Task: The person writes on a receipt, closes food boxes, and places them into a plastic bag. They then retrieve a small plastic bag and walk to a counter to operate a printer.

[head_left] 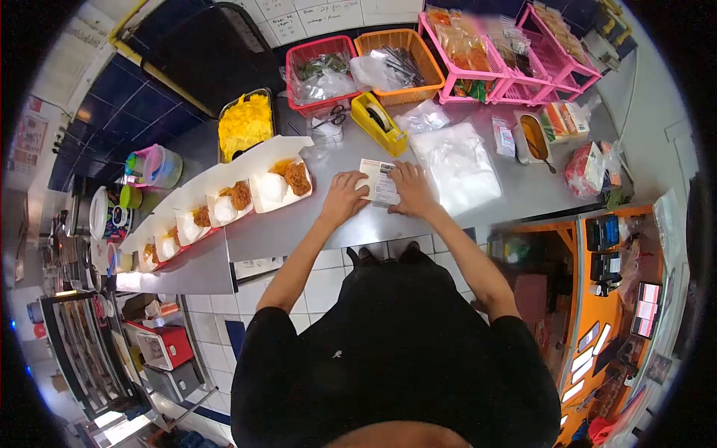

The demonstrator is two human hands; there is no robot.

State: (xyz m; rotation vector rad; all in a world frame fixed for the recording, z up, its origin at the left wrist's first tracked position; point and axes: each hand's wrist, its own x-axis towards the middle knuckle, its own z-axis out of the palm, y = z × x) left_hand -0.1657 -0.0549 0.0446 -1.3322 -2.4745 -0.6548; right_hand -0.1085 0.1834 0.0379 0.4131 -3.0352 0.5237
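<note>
At the upper left of the frame, a metal tray [246, 123] of yellow food sits near a large black panel [213, 56]. At the top, a red basket [325, 101] of clear plastic bags with leafy greens is just beside an orange basket [418, 93] holding thin black items and plastic. Pink racks [482, 71] with packets fill the upper right. Below them, a tub [534, 138] of brownish-orange sauce has a spoon [550, 166] in it. A red-and-white cooler [166, 346] is at the lower left; a lit screen [646, 310] is at the far right.
</note>
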